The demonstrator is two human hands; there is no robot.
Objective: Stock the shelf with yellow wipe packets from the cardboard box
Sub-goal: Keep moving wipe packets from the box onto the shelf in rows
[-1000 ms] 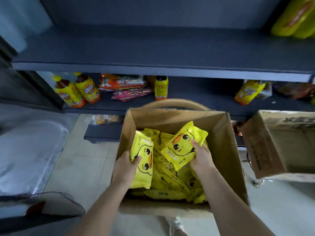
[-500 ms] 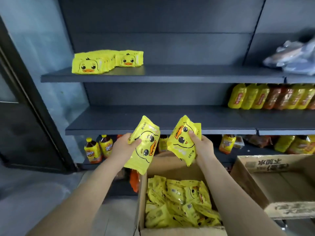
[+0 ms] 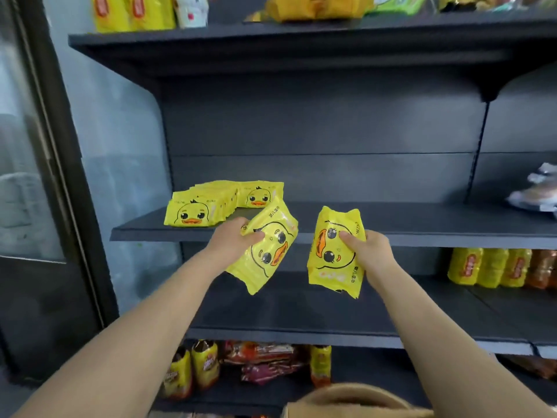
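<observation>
**Two yellow wipe packets are lifted out of the box and brought up to the shelf.**

Where a second ago both packets were down in the cardboard box, they are now held just in front of the front lip of the shelf, so placing is judged to be next; only a tan edge, probably the box, is glimpsed far below the shelf. The left packet is gripped by the left hand and the right packet by the right hand, thumbs curled over the faces: two in hand. At the shelf's left end a stocked row is stood; two duck faces are shown, and the rest cannot be counted.
</observation>
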